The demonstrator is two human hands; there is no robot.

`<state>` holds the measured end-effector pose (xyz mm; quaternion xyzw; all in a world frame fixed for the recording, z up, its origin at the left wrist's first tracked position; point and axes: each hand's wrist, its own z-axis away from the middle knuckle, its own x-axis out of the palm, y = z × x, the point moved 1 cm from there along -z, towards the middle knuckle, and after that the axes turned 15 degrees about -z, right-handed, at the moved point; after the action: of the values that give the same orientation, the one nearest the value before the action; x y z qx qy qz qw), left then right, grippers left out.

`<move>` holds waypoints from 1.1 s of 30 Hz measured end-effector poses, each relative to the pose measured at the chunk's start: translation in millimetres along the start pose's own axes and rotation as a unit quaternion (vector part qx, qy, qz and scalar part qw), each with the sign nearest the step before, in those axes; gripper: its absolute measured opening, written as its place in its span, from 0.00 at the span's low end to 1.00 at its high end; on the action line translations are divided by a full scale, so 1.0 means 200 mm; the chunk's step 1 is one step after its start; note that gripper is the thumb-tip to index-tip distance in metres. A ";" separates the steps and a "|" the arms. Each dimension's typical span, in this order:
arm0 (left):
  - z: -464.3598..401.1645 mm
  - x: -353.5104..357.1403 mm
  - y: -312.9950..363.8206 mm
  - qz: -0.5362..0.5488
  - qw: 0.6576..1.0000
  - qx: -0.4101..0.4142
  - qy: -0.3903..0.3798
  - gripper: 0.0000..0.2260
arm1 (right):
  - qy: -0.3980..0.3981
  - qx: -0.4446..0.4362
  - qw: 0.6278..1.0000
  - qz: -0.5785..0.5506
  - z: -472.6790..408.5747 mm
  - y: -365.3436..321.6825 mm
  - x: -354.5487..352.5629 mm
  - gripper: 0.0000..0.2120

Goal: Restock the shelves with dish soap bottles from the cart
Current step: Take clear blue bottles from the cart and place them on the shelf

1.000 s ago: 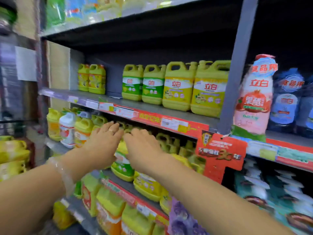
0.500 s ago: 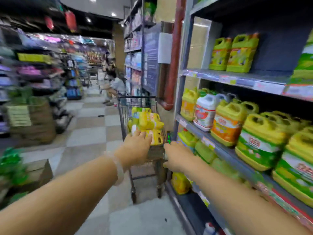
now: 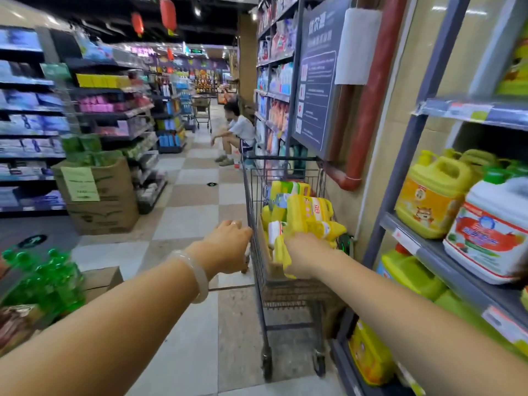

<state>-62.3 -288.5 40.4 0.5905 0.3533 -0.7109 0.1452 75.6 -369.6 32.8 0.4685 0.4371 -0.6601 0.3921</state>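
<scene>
Down the aisle a person (image 3: 238,132) sits low beside the right-hand shelving; stacked cardboard boxes (image 3: 100,195) stand on the checkered floor (image 3: 188,201) at left, green packs on top; green bottles (image 3: 43,278) cluster nearer; red lanterns (image 3: 168,12) hang overhead; a red pipe (image 3: 368,104) runs down the wall beside a dark notice board (image 3: 315,90).

Both bare forearms extend forward from the lower corners, converging toward the centre. The left hand (image 3: 228,247), back upward, has its fingers curled downward; what they hold cannot be told. A pale bangle circles the left wrist. The right hand (image 3: 307,257), lying just right of the left, has its fingers hidden, so its grip cannot be judged.
</scene>
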 end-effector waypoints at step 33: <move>-3.39 0.75 -0.89 0.056 0.958 0.267 -0.084 0.26 | 0.025 0.341 0.916 -0.212 -3.08 0.75 0.03 0.26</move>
<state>287.2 326.7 -77.1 0.5652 0.1032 -0.8169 0.0512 383.1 164.7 -114.0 0.4865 0.2836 -0.8249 0.0487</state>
